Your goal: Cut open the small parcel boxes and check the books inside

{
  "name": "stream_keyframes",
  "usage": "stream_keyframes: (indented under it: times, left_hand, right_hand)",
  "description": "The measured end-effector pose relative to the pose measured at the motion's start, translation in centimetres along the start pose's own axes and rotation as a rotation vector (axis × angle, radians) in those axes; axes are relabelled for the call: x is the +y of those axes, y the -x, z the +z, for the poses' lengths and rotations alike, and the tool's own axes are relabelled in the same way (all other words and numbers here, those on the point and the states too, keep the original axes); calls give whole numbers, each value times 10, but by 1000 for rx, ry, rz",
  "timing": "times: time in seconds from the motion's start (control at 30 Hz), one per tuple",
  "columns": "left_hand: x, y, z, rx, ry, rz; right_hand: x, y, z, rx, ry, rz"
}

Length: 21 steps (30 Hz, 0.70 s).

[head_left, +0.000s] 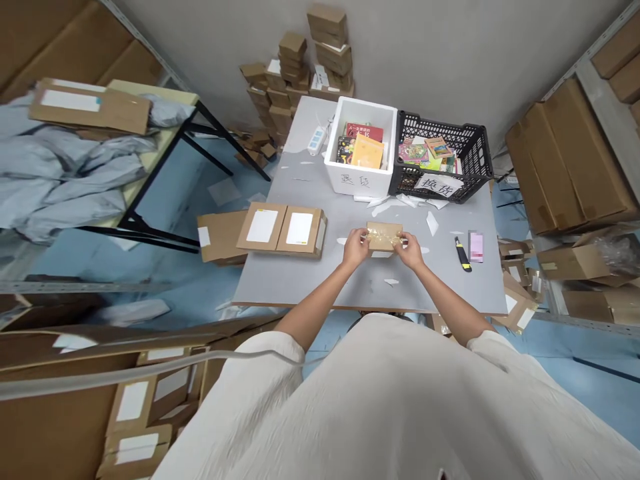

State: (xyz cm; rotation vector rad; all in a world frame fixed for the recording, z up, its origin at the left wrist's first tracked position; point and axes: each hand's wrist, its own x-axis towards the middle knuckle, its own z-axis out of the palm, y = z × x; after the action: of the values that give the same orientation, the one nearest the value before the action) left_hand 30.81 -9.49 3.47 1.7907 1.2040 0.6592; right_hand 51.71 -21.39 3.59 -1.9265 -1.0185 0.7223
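A small brown cardboard box is between my hands near the front middle of the grey table. Shiny clear tape runs across its top, looking wrinkled. My left hand is closed on the box's left end, and my right hand grips the right end. Whether the fingers also pinch the tape is too small to tell. Right of the box lie a black and yellow utility knife and a phone with a pink screen.
Two labelled cardboard boxes sit at the table's left. Behind stand a white foam bin and a black crate, both holding books. A power strip lies beside the bin. Paper scraps litter the tabletop. A cable crosses the lower left.
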Motion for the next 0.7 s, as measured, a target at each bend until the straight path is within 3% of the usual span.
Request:
stream_keyframes:
  times: [0.17, 0.37, 0.53, 0.7]
  left_hand:
    - [-7, 0, -9, -30, 78, -40]
    - [8, 2, -3, -44, 78, -56]
    - [26, 1, 16, -82, 72, -50]
    - [55, -3, 57, -142, 91, -29]
  right_hand:
    - [-8, 5, 10, 37, 2, 11]
    - [-7, 7, 3, 102, -8, 34]
    - [1, 8, -24, 126, 10, 31]
    - [17, 9, -71, 185, 4, 51]
